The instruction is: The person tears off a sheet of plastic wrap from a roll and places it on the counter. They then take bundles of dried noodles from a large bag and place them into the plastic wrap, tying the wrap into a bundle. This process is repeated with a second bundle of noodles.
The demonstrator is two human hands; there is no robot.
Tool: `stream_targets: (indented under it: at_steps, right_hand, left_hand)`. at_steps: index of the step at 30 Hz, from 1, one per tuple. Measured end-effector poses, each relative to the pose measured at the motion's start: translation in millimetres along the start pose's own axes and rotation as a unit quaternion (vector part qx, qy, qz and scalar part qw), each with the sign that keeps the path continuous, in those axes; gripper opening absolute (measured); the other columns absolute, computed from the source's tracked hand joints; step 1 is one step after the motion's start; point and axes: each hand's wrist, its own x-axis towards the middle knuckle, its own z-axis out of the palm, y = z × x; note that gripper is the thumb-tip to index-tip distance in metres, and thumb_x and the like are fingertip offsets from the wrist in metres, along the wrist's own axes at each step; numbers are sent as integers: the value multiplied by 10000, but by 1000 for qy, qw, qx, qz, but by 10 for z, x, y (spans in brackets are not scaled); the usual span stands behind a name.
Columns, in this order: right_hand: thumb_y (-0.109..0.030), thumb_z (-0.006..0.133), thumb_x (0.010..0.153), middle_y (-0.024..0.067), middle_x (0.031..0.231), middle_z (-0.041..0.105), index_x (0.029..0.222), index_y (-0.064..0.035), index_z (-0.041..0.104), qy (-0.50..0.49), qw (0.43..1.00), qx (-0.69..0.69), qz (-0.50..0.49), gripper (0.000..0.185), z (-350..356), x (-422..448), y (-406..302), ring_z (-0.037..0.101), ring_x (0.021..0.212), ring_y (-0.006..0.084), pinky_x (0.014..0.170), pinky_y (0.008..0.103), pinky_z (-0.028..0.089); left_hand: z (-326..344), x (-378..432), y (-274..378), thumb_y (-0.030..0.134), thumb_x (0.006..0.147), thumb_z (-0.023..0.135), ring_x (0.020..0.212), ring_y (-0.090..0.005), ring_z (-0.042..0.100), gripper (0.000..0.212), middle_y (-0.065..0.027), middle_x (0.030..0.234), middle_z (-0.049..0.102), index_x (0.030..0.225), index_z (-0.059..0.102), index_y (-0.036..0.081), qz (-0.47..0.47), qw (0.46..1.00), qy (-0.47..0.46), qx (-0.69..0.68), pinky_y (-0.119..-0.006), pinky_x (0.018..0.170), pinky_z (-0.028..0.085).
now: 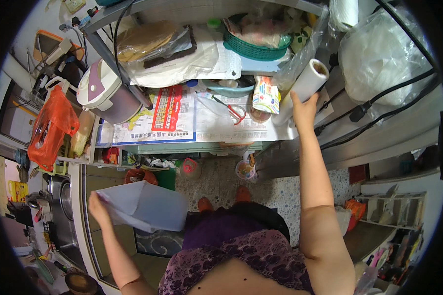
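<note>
My left hand (pixel 99 210) grips one edge of a translucent whitish plastic bag (pixel 151 204), which spreads out to the right over the floor. On the other side, my right hand (pixel 303 110) is closed around a white roll of plastic bags or film (pixel 305 84). The roll leans upright at the right end of the shelf, its brown core facing up. Close to it on the shelf lie a colourful printed packet (pixel 266 95) and red-handled scissors (pixel 237 113). A clear plastic bag (pixel 217 120) rests left of the scissors.
A rice cooker (pixel 105 90) stands at the shelf's left end, near a hanging red plastic bag (pixel 51 129). A green basket (pixel 258 46) sits on the upper shelf. Black cables (pixel 384 96) cross at right. A small bucket (pixel 245 169) is on the floor.
</note>
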Motion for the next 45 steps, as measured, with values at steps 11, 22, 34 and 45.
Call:
stream_targets:
  at_steps: [11, 22, 34, 45]
  right_hand:
    - [-218, 670, 772, 89, 971, 610, 1091, -18, 547, -312, 925, 152, 156, 395, -451, -1592, -547, 558, 909, 168, 812, 318, 447]
    - [-68, 567, 683, 139, 872, 565, 969, -37, 566, -374, 920, -118, -5, 288, -1051, -3274, -434, 539, 888, 321, 764, 418, 419]
    - [-101, 555, 736, 193, 975, 545, 1067, -3, 533, -109, 977, -146, 108, 346, -2283, -3808, -412, 530, 929, 349, 785, 418, 430]
    - [-69, 479, 764, 175, 843, 584, 884, -20, 539, -65, 952, -194, 229, 143, -3740, -4010, 280, 569, 820, 341, 722, 417, 450]
  left_hand:
    - [1487, -1215, 512, 110, 816, 536, 774, -256, 525, 134, -124, 788, 562, 784, 623, 14, 212, 890, -401, 49, -333, 693, 411]
    - [1910, -2235, 1243, 159, 825, 582, 707, -283, 571, 167, -152, 803, 580, 926, 622, 33, 264, 561, -784, 1, -347, 615, 440]
    - [1973, -3240, 1818, 113, 812, 625, 582, -80, 507, 144, -55, 638, 584, 855, 582, -18, 297, 420, -855, 67, -245, 519, 402]
    - [2263, -4196, 2640, 102, 809, 624, 599, -108, 475, 108, -50, 655, 542, 819, 581, 3, 395, 364, -835, 116, -241, 575, 409]
